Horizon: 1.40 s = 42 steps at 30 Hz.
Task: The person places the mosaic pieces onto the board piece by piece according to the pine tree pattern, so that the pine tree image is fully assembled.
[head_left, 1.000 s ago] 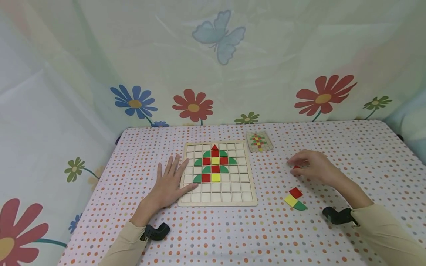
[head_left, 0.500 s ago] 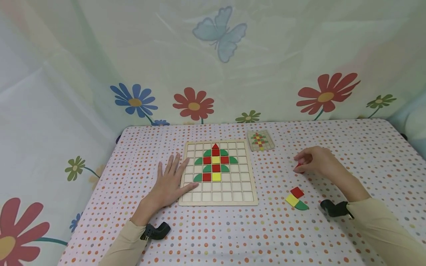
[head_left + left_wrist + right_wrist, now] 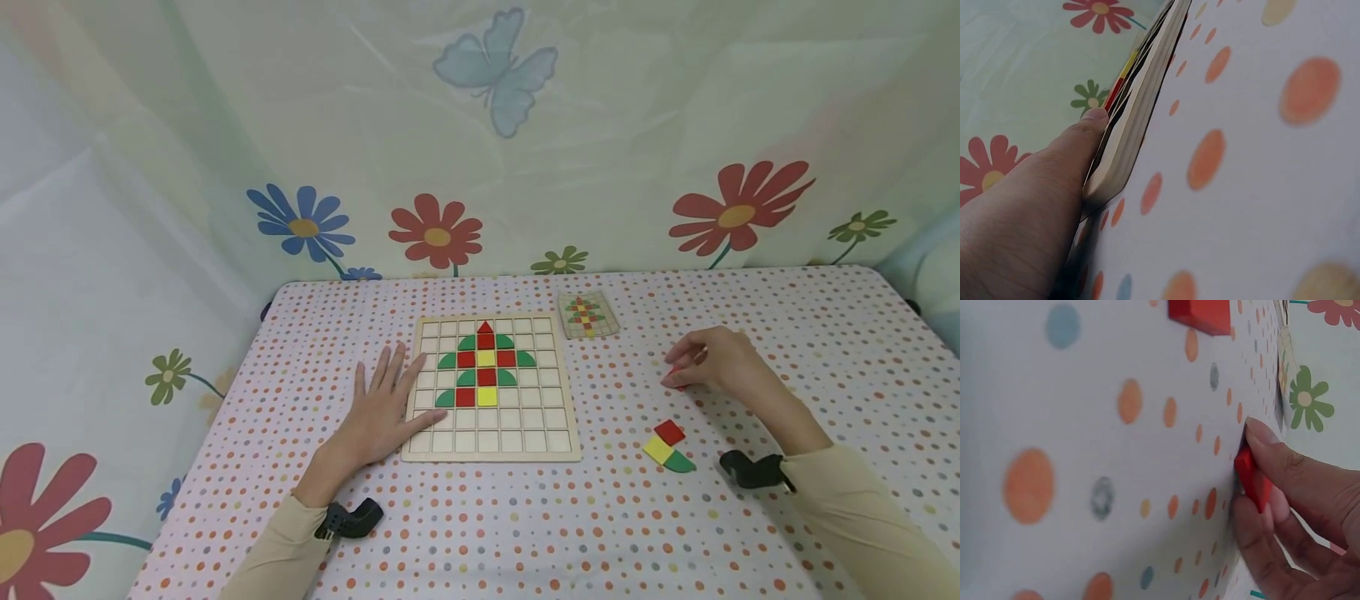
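Observation:
My left hand (image 3: 378, 421) lies with fingers spread on the left border of a wooden grid board (image 3: 525, 433). In the left wrist view the thumb (image 3: 1079, 140) rests along the board's edge. Red, yellow and green tiles fill part of the grid in a tree shape, topped by a red triangle (image 3: 485, 327). To the right of the board, my right hand (image 3: 723, 362) pinches a red tile (image 3: 1254, 478) between thumb and fingers, close to the tabletop; the fingers hide part of its shape. Below that hand lie a red square (image 3: 670, 432), a yellow square (image 3: 658, 450) and a rounded green tile (image 3: 680, 462).
A small pattern card (image 3: 588, 317) with a similar tree picture lies beyond the board's upper right corner. The dotted tablecloth (image 3: 525, 533) covers the table. A flower-printed curtain (image 3: 630, 125) hangs behind and at the left. Each wrist wears a black camera (image 3: 356, 518).
My right hand has shifted slightly right, away from the board, with the red tile between its fingers. The left hand keeps its place on the board, and the loose tiles lie as before.

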{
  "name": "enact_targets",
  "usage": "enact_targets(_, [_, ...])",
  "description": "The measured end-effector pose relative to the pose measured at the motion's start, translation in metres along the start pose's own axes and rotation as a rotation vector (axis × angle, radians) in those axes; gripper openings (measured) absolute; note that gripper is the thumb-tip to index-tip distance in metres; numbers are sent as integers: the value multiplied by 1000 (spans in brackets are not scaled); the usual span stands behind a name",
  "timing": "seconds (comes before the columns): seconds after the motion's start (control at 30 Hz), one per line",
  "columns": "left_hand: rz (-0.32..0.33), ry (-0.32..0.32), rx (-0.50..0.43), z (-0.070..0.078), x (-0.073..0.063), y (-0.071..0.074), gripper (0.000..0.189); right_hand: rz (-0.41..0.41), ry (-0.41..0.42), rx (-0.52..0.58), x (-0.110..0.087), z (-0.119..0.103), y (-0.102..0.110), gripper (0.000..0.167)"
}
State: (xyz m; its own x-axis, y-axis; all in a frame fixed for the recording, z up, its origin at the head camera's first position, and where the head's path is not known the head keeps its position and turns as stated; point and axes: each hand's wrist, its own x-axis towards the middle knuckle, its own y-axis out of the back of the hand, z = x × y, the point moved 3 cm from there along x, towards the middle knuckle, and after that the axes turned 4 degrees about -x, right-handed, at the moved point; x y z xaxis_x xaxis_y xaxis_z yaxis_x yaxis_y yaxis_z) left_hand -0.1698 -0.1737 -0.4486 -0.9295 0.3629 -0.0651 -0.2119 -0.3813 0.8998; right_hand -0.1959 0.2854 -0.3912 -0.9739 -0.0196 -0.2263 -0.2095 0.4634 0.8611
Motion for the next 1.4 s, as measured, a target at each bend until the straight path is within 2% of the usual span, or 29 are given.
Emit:
enact_targets(0.23, [-1,3,8,-1,1,1,99,88,64,-21,-2,-5,-3,22])
enact_targets(0.43, [-15,11,12,-3,1,0,99,110,181,-34,-4,-26,-8,18])
enact_targets(0.63, [-24,11,11,-2,1,0,99,60,329,25,-8,-73,-22,16])
enact_targets(0.83, [-22,11,4,-2,1,0,98,-38,454,117,-10,-125,-40,13])
enact_targets(0.97, [-23,12,10,-2,1,-1,99,-102,523,188,-9,-149,-56,13])
enact_targets(1.13, [-24,10,11,-1,2,-1,98,-113,582,231,-5,-167,-74,14])
enact_targets(1.4, [-19,3,1,-1,2,-1,98,-144,548,203,3,-172,-88,14])
